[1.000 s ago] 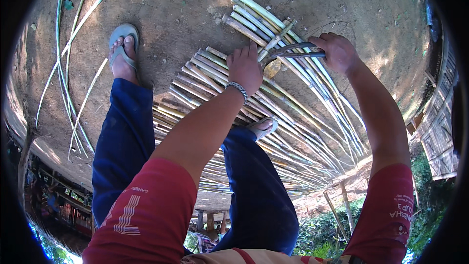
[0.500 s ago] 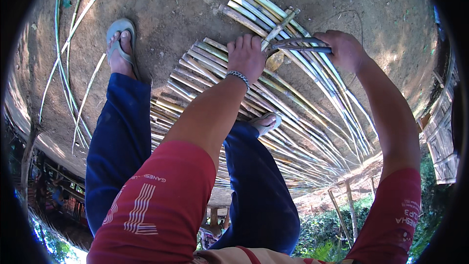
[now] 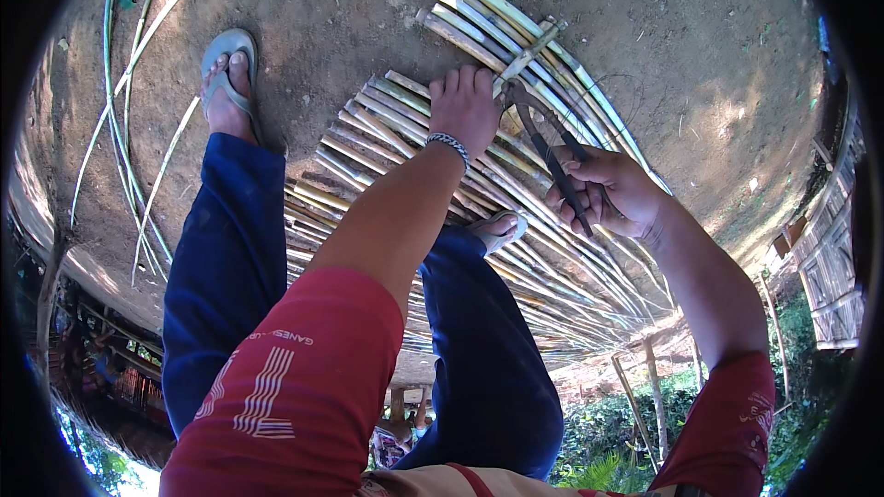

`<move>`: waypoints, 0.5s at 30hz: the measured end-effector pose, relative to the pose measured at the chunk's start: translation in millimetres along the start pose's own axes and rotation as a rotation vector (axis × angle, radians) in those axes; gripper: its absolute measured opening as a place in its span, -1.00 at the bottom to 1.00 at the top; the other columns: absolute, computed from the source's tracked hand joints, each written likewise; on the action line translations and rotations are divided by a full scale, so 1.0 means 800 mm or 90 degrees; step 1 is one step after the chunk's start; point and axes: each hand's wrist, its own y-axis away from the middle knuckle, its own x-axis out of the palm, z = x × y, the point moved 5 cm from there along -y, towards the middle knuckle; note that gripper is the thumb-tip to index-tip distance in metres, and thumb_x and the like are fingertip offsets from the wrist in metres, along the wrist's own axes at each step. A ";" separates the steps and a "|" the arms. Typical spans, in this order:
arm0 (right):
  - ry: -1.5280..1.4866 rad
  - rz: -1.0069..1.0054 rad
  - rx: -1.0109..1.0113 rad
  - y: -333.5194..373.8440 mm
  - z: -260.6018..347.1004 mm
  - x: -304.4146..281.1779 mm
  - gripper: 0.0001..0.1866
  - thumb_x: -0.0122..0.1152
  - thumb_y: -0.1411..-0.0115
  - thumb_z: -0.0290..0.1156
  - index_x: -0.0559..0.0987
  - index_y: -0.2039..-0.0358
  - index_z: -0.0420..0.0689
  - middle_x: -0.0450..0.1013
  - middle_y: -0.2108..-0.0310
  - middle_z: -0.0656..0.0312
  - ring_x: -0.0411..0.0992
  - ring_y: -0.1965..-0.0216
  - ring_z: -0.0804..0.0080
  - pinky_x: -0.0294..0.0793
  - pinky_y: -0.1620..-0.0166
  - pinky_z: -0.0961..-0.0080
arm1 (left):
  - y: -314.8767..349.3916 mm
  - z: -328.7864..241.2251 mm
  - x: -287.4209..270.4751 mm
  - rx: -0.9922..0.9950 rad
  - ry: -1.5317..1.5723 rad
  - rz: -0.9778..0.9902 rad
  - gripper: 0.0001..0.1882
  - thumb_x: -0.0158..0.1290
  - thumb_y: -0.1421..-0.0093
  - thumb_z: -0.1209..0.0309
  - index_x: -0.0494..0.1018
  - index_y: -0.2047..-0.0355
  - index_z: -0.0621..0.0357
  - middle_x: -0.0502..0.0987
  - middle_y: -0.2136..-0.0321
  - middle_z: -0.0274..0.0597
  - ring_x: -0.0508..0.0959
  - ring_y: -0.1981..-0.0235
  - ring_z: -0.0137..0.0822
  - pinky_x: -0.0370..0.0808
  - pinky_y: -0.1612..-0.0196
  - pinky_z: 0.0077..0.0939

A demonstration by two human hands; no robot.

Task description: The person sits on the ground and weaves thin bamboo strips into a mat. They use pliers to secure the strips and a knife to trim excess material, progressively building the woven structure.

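Note:
My right hand (image 3: 619, 186) grips the dark handles of a pair of pincers (image 3: 537, 136), which are spread apart in a V. The pincers' jaws are at the crosspiece, close to my left fingers. My left hand (image 3: 463, 112), with a braided bracelet on the wrist, is closed over a bamboo crosspiece (image 3: 531, 57) lying across the poles; its fingertips are partly hidden. Long bamboo poles (image 3: 471, 22) run beneath the crosspiece and fan out from the far side toward me. Thin dark wire (image 3: 628, 120) shows beside the pincers.
My left sandalled foot (image 3: 230, 83) stands on bare soil; my right sandalled foot (image 3: 500, 229) is among the poles. Long green bamboo strips (image 3: 112, 120) lie on the far left. A woven bamboo panel (image 3: 829, 258) and upright stakes (image 3: 656, 396) stand to the right and near side.
My right hand has swung nearer to me and to the left, turning the pincers so the handles point toward me and spread wider. My left hand stays in place.

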 end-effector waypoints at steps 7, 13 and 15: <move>0.055 -0.046 0.011 0.002 0.012 0.007 -0.68 -0.01 -0.45 -0.26 0.37 -0.03 -0.23 0.56 0.36 -0.05 0.56 0.49 0.29 0.62 0.44 0.38 | 0.062 -0.033 0.004 -0.323 0.625 -0.199 -0.63 0.06 -0.35 0.22 0.35 -0.02 0.20 0.41 0.07 0.00 0.44 0.06 -0.11 0.36 -0.05 -0.06; 0.181 -0.119 0.035 0.013 0.040 0.010 -0.69 0.05 -0.41 -0.28 0.35 -0.02 -0.21 0.55 0.30 -0.07 0.56 0.51 0.26 0.64 0.43 0.31 | 0.021 -0.124 -0.008 -0.784 1.582 -0.004 -0.71 0.01 -0.41 0.14 0.40 0.15 0.13 0.56 0.39 -0.19 0.59 0.32 -0.22 0.54 0.24 -0.26; 0.308 -0.177 0.031 0.021 0.056 0.011 -0.56 0.25 -0.27 -0.28 0.33 -0.04 -0.19 0.52 0.25 -0.06 0.58 0.42 0.20 0.65 0.31 0.24 | 0.015 -0.121 -0.001 -0.756 1.542 -0.017 -0.74 0.04 -0.40 0.16 0.40 0.18 0.09 0.53 0.45 -0.25 0.59 0.40 -0.28 0.60 0.28 -0.23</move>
